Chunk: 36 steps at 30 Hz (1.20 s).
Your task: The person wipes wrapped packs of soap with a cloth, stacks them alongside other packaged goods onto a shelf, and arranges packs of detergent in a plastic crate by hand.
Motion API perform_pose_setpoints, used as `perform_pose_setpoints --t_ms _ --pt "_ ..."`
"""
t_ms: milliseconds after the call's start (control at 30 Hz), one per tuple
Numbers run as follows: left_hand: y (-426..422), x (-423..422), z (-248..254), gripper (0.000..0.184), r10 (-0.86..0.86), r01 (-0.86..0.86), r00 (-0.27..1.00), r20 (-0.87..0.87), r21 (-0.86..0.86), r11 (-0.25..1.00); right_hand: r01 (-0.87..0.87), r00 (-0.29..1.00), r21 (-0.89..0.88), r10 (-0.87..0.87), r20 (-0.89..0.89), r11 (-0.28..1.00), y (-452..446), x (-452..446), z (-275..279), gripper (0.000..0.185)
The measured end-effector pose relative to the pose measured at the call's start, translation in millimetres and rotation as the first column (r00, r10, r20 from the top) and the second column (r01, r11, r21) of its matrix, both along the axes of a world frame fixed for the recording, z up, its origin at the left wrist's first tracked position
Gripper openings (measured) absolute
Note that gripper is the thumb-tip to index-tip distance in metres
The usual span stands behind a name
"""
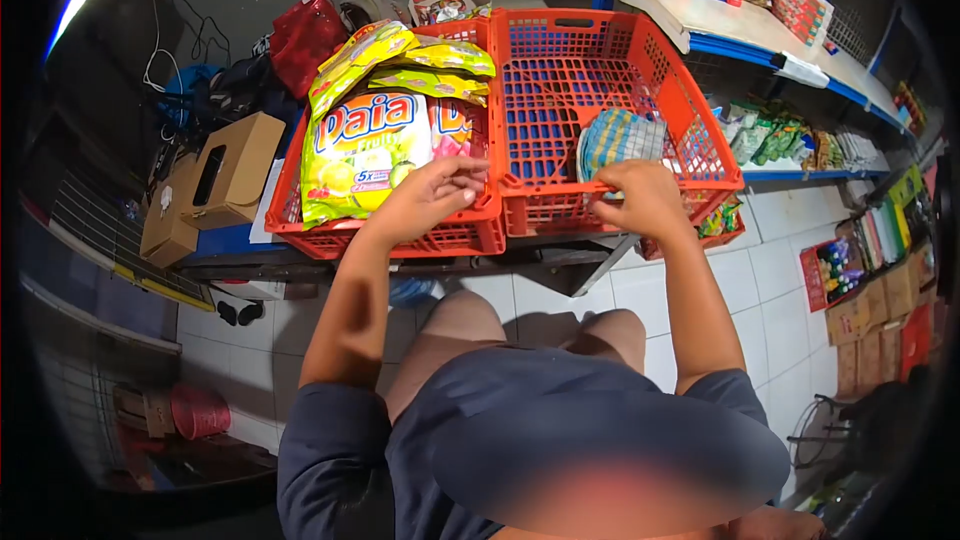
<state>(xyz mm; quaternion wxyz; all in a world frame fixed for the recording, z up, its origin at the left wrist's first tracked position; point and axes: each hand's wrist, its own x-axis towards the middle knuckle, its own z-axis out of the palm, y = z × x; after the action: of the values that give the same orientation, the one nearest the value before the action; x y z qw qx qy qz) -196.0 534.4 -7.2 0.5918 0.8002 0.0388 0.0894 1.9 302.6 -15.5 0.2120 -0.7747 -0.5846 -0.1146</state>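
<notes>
Two red plastic crates stand side by side before me. The left crate [400,244] is filled with yellow-green Daia detergent packs [368,155], with a pink pack at its right side. Over this crate's front right part is my left hand [428,202], fingers loosely curled and apart, holding nothing. The right crate [545,202] holds a folded checked cloth [622,136] near its front edge. My right hand [640,198] is at that front rim, just below the cloth, its fingers bent together; what they hold, if anything, is hidden.
Cardboard boxes [235,170] stand left of the crates, a red bag [305,43] behind them. Shelves [745,35] with packaged goods line the right side. A small red crate [832,275] with bottles and several cartons [880,310] are on the floor at the right.
</notes>
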Motion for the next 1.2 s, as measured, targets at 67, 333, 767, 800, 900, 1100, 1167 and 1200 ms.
perform_pose_setpoints --t_ms 67,333,767,800,900,1100,1167,1200 --pt "1.9 1.6 -1.1 0.038 -0.059 0.058 0.998 -0.003 -0.104 0.993 -0.039 0.999 0.036 0.039 0.006 0.999 -0.1 1.8 0.7 0.025" --pt "15.9 3.9 9.1 0.044 -0.179 0.122 0.964 -0.199 -0.266 0.956 -0.066 0.994 -0.059 0.060 -0.096 0.996 -4.9 5.7 5.1 0.029" --pt "17.3 12.4 12.6 0.037 -0.146 0.136 0.965 -0.219 -0.063 0.989 -0.211 0.916 -0.292 0.085 -0.391 0.933 0.7 14.0 27.8 0.026" --pt "17.2 13.7 12.2 0.037 -0.154 0.164 0.968 -0.199 0.034 0.986 -0.226 0.896 -0.328 0.063 -0.440 0.917 1.6 16.8 29.5 0.025" --pt "15.3 13.9 9.9 0.037 -0.125 0.127 0.967 -0.223 -0.005 0.992 -0.281 0.865 -0.362 0.072 -0.496 0.889 3.6 24.0 34.5 0.024" --pt "10.9 15.0 6.1 0.039 -0.069 0.064 0.957 -0.281 -0.029 0.998 -0.412 0.782 -0.363 0.120 -0.612 0.835 4.6 37.6 26.5 0.027" --pt "8.4 14.9 8.5 0.038 -0.057 0.053 0.963 -0.262 -0.022 0.998 -0.419 0.795 -0.391 0.123 -0.594 0.820 6.5 39.5 26.8 0.029" --pt "8.8 15.5 10.5 0.038 -0.057 0.058 0.969 -0.240 -0.004 0.998 -0.411 0.812 -0.410 0.123 -0.570 0.814 9.6 37.9 26.7 0.032"
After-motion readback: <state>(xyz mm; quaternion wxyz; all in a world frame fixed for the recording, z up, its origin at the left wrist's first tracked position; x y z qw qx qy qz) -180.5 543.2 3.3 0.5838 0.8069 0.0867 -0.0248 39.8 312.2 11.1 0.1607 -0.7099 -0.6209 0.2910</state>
